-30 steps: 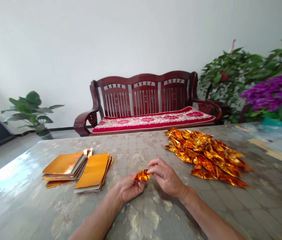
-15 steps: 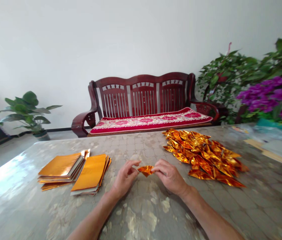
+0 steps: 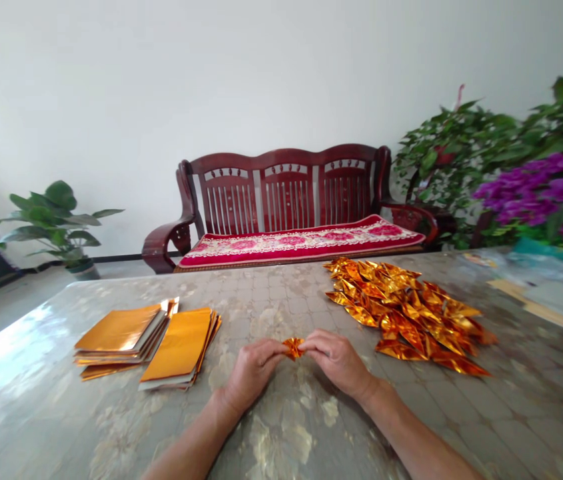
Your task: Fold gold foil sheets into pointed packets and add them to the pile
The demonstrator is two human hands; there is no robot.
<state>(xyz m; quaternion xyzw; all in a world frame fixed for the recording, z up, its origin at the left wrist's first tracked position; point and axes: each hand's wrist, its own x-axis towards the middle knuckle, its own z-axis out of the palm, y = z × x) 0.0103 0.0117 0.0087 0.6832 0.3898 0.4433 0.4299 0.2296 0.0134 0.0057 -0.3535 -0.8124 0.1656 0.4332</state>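
Observation:
Between my two hands is a small folded piece of gold foil paper (image 3: pixel 293 348), its middle showing and its ends covered by my fingers. My left hand (image 3: pixel 255 370) pinches its left end with thumb and fingers. The right end is pinched by my right hand (image 3: pixel 337 360). To the left lie two stacks of flat gold foil sheets, one wider stack (image 3: pixel 120 330) and one narrower stack (image 3: pixel 178 347). A heap of folded gold foil ingots (image 3: pixel 404 310) rests on the table to the right of my right hand.
The patterned table (image 3: pixel 261 293) spans the foreground. Papers and a clear plastic bag (image 3: pixel 551 267) lie at its right edge, below purple flowers (image 3: pixel 546 187). Behind stands a dark wooden bench (image 3: pixel 286 190) with a red floral cushion (image 3: pixel 301 241). A potted plant (image 3: pixel 58 223) is at left.
My left fingers, partly spread before, have closed on the left end of the foil piece. Both hands have lowered slightly, and less of the foil piece shows. The stacks and heap stay put.

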